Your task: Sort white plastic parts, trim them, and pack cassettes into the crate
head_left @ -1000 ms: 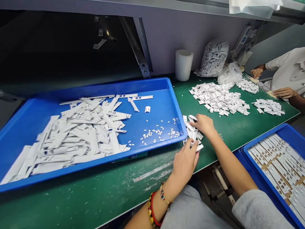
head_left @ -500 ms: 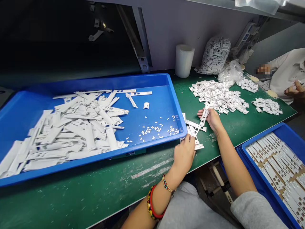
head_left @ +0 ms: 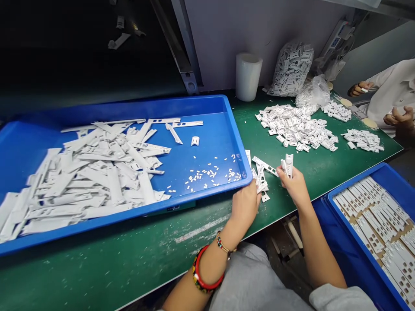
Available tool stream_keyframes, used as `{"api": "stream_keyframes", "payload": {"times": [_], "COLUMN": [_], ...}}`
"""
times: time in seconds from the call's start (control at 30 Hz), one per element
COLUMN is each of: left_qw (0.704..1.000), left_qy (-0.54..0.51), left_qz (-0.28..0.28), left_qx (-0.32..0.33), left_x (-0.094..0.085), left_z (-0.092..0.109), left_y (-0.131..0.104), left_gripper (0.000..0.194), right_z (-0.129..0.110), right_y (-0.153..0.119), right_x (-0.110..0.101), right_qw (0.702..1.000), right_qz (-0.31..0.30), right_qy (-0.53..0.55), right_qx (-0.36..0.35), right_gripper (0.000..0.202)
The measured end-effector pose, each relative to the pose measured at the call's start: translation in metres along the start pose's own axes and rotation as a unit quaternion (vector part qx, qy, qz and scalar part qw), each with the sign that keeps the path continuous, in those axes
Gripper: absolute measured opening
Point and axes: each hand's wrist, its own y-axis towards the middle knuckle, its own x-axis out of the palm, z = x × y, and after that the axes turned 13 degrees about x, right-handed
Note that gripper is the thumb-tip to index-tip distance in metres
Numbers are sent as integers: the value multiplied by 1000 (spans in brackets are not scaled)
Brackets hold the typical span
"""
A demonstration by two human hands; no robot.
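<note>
My right hand (head_left: 295,186) is closed round white plastic strips (head_left: 288,165), whose ends stand up above the fingers. At the blue tray's near right corner, my left hand (head_left: 245,202) grips a white slotted plastic strip (head_left: 260,176); its fingertips are partly hidden. Between the hands, more slotted strips (head_left: 266,166) lie crossed on the green table. To the left, the large blue tray (head_left: 241,151) holds a heap of long white strips (head_left: 106,172) and scattered small white bits (head_left: 207,173).
Small white clips (head_left: 298,127) are heaped behind my right hand, near a filled plastic bag (head_left: 293,69) and a white roll (head_left: 248,77). A second blue tray (head_left: 359,172) with rows of strips sits lower right. A co-worker's hands (head_left: 400,119) are at far right.
My right hand has turned upright and drawn slightly nearer, with the strips now pointing up. My left hand has lifted a strip from the small pile. The view has shifted slightly.
</note>
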Motion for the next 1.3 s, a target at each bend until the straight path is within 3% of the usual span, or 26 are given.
{"api": "stream_keyframes", "payload": {"times": [0.13,0.23,0.3,0.37,0.43,0.53,0.6,0.63,0.73,0.8,0.87,0.97,1.03,1.2,1.3], "left_qw": [990,969,955,945,940,941,947,951,964,971,979,993,997,989,980], "left_qy": [-128,-231,-282,-313,-328,-323,-302,-289,-246,-216,-172,-82,-18,109,149], "left_qz": [53,72,76,81,85,91,96,96,75,52,38,21,-7,-82,-112], "left_qx": [23,39,45,46,46,45,47,50,70,88,97,87,76,64,65], "left_x": [3,6,8,8,7,4,3,3,3,0,-4,-12,-13,-2,3], "left_z": [-2,-3,-3,-3,-3,-2,-2,-1,1,3,3,4,8,21,22], "left_y": [1,4,5,5,4,4,4,4,3,0,-5,-14,-17,-12,-11], "left_gripper": [22,30,38,44,46,42,36,33,30,31,31,24,21,35,41], "right_z": [5,6,5,4,1,-4,-3,-2,5,11,13,8,1,-19,-23], "right_y": [-15,-20,-22,-25,-31,-43,-51,-53,-53,-47,-37,-17,0,38,52], "right_x": [11,18,18,13,5,-9,-15,-17,-21,-24,-30,-35,-30,7,18], "right_qw": [1000,997,998,990,965,913,891,888,878,862,856,857,860,881,886], "right_qz": [-19,-34,24,124,205,250,229,191,8,-63,-31,97,128,11,-15], "right_qy": [22,62,49,-2,-76,-172,-221,-249,-342,-388,-412,-422,-430,-448,-444], "right_qx": [9,6,-16,-66,-145,-272,-325,-337,-334,-321,-312,-280,-244,-152,-133], "right_gripper": [37,39,38,38,36,36,38,38,28,17,17,19,19,19,22]}}
